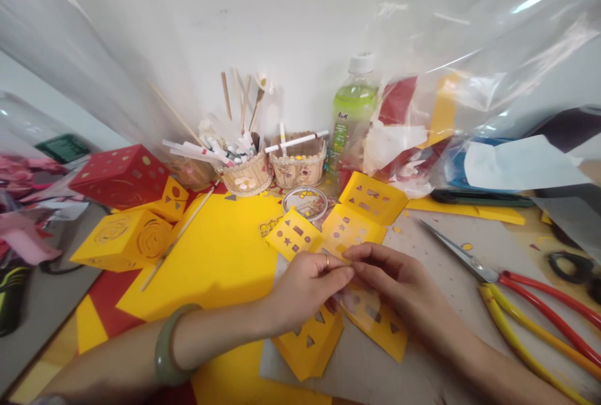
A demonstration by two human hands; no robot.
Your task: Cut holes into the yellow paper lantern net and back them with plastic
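Note:
A flattened yellow paper box with small shapes cut through its panels lies spread in front of me. Over its middle my left hand is closed, thumb against fingers, at the card. My right hand pinches the same spot, its fingertips meeting those of the left. Glossy clear film seems to lie over some panels near the fingers. Exactly what sits between the fingertips is partly hidden. Panels with triangular holes stick out below both hands.
Yellow sheets lie left, beside a red cut-out box and a yellow one. Behind stand baskets of pens, a round tin and a green drink bottle. Scissors and red-and-yellow-handled pliers lie right.

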